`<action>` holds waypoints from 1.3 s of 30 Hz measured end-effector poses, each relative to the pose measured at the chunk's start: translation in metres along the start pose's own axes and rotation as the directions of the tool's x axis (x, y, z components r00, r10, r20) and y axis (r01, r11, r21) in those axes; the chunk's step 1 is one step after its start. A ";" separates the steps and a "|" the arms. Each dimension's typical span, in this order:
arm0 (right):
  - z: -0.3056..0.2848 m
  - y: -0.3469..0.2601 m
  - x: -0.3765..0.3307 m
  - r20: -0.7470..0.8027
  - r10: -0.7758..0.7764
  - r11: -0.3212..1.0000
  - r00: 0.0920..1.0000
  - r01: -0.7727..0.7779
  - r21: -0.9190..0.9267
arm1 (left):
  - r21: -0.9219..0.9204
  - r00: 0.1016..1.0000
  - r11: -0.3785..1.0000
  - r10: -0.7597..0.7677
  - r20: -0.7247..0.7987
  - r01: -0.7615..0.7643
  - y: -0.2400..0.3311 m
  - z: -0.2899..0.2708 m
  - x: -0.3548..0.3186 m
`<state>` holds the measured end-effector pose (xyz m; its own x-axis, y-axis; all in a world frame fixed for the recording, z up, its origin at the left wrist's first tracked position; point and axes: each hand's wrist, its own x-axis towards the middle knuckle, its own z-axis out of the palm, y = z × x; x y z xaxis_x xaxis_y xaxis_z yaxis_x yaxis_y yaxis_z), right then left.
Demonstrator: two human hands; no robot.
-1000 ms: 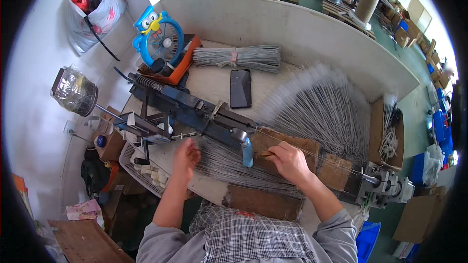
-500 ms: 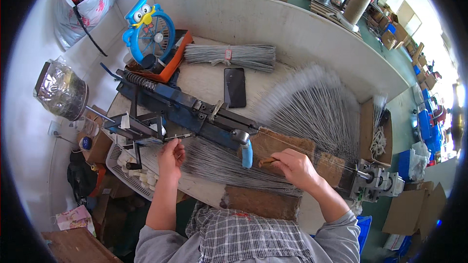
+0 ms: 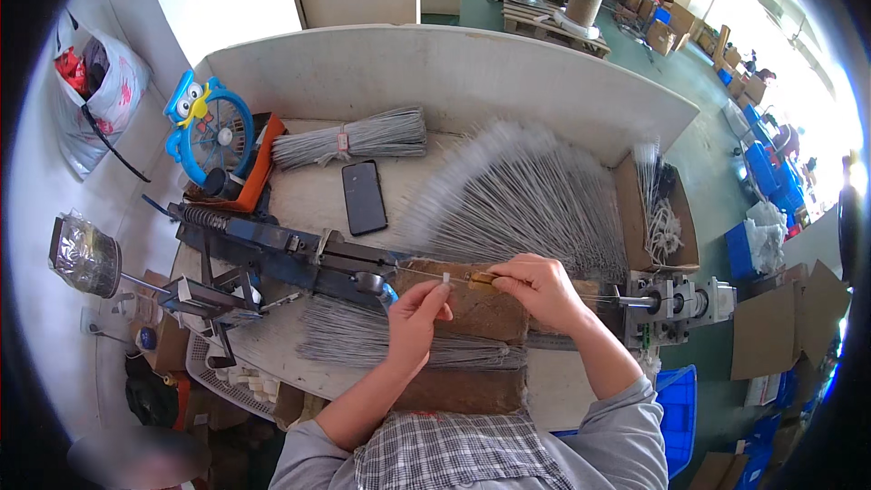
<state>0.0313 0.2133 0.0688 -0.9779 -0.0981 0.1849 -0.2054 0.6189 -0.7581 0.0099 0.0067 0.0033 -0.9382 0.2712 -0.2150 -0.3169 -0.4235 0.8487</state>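
Observation:
My left hand (image 3: 419,313) is closed, thumb and finger pinching a small white piece (image 3: 445,279) just above the brown board (image 3: 476,318). Close to its right, my right hand (image 3: 544,290) grips a short wooden-handled tool (image 3: 483,279), whose exact kind I cannot make out. The tool lies at a thin wire (image 3: 417,269) that runs from the dark blue metal bench device (image 3: 272,240) toward the shaft of a metal machine head (image 3: 671,304). Beside my left hand stands a lever with a blue grip (image 3: 388,294), partly hidden by that hand.
Behind lie a fanned pile of thin grey wires (image 3: 531,204), a tied wire bundle (image 3: 381,134) and a black phone (image 3: 365,197). More wires (image 3: 349,336) lie in front of the device. A blue fan (image 3: 218,132) stands at left, a cardboard box (image 3: 626,209) at right.
My left hand has moved right from beside the metal arm and now pinches a white piece. The right hand has lifted its wooden-handled tool to the wire. The whole view has shifted.

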 end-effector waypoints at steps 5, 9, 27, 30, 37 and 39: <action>-0.010 0.006 -0.005 0.075 0.150 0.961 0.986 -0.163 0.222 | 0.100 0.996 0.993 0.052 0.072 -0.059 -0.016 0.012 0.008; -0.015 0.001 -0.008 0.139 0.112 0.970 0.984 -0.139 0.199 | 0.055 0.998 0.997 0.051 0.026 -0.053 -0.017 0.017 0.008; 0.048 -0.028 0.051 0.099 0.080 0.996 0.992 -0.077 -0.040 | -0.028 0.987 0.998 -0.065 -0.149 0.061 0.017 -0.009 0.004; 0.053 -0.023 0.052 0.088 0.124 0.987 0.988 -0.132 0.092 | -0.006 0.984 0.989 -0.148 -0.102 0.148 0.026 -0.006 0.003; 0.069 -0.040 0.040 -0.092 -0.216 0.930 0.972 0.176 -0.322 | -0.350 0.973 0.936 -0.119 -0.199 0.043 0.015 0.001 0.007; 0.084 -0.045 0.041 -0.181 -0.288 0.905 0.940 0.206 -0.372 | -0.416 0.968 0.908 -0.070 -0.240 -0.038 0.009 -0.001 0.009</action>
<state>-0.0025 0.1162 0.0583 -0.8531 -0.1291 0.5055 -0.3720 0.8299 -0.4157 -0.0011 0.0045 0.0091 -0.9197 0.0842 -0.3834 -0.3100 -0.7550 0.5779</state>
